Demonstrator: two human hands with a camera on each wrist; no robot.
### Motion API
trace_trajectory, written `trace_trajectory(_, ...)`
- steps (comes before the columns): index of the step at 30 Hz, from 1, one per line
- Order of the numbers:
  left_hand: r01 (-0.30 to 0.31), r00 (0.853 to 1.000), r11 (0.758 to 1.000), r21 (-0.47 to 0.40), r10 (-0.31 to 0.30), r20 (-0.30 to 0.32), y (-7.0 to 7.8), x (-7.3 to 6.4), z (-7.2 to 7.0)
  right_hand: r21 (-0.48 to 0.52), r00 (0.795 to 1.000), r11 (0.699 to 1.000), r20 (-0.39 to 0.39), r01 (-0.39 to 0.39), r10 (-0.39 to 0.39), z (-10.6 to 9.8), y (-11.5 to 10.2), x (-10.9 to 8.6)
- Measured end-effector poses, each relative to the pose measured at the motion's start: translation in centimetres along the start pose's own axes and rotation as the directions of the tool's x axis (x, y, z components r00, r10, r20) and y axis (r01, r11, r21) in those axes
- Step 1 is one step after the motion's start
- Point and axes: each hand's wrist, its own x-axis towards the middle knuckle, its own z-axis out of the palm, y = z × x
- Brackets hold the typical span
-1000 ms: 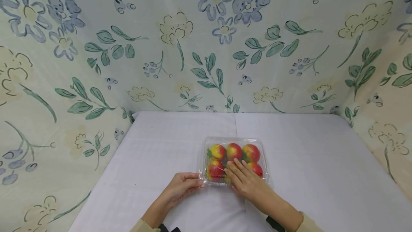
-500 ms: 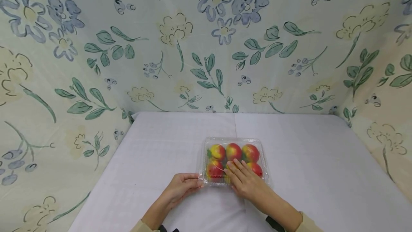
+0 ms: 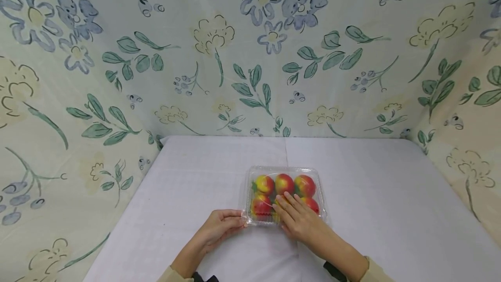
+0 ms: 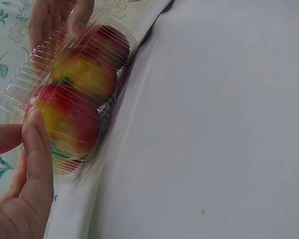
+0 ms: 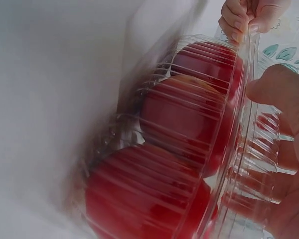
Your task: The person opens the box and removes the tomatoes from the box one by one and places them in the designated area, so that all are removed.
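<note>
A clear plastic clamshell box (image 3: pixel 285 170) lies on the table with its lid down. Inside are several red-and-yellow round fruits (image 3: pixel 284 183) in two rows, bits of green leaf among them. My left hand (image 3: pixel 220 229) pinches the box's near left corner between thumb and fingers; the left wrist view shows the fingertips at the rim. Across the near middle of the lid rests my right hand (image 3: pixel 303 225), fingers straight, covering part of the front row. In the right wrist view, my right thumb (image 5: pixel 271 89) sits at the box's ridged rim.
A white cloth (image 3: pixel 195 164) covers the table, with a seam or fold running front to back. Flower-print fabric (image 3: pixel 250 99) hangs behind the table and along both sides. Dark bands show at both wrists near the beige sleeves (image 3: pixel 176 274).
</note>
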Motion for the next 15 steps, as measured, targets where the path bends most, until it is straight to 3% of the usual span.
trace_trajectory(15,0.005,1.000,1.000,-0.018,-0.005,0.013,0.2,-0.1,0.0,0.089,0.995,0.995,0.092,-0.039,0.030,-1.1,0.8,0.0)
